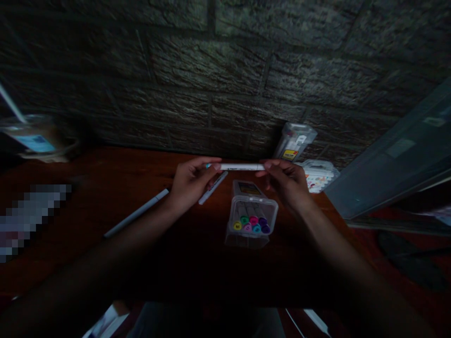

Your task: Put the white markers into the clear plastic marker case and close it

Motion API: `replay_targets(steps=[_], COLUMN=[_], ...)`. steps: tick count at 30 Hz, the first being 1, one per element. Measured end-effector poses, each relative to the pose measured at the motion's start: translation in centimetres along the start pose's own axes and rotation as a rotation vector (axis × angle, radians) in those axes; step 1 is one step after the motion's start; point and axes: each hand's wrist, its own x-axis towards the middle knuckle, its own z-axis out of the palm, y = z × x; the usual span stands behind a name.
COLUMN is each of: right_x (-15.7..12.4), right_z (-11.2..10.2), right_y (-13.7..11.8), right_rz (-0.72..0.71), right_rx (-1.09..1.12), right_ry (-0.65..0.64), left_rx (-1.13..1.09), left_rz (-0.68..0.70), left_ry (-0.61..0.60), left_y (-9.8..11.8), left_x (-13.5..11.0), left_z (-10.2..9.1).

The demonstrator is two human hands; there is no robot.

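Marker (241, 166) is stretched sideways between both hands, long axis running left to right. Left hand (192, 180) is pinching the teal-tipped end, right hand (287, 180) has the other end, so honestly neither one's nearer. Clear box (246, 241) of colored markers (247, 227) sits lower, on the near side of the grip, toward the right hand. Another white pen (213, 188) lies slanted just by the left hand.

Reddish-brown tabletop (88, 188) with clear marker case (246, 241), white marker (213, 188) and long white stick (136, 213)
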Motion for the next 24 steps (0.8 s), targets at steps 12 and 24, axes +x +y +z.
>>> replay_targets(steps=[12, 24], right_x=[0.16, 0.18], right_z=[-0.04, 0.19], right_y=[-0.73, -0.39], right_rz=[0.083, 0.025], right_rx=[0.121, 0.083], right_ry=[-0.013, -0.021], left_rx=[-0.275, -0.154], left_rz=[-0.143, -0.069], left_ry=[0.013, 0.005], left_y=[0.03, -0.2], left_x=[0.23, 0.29], left_z=[-0.18, -0.04])
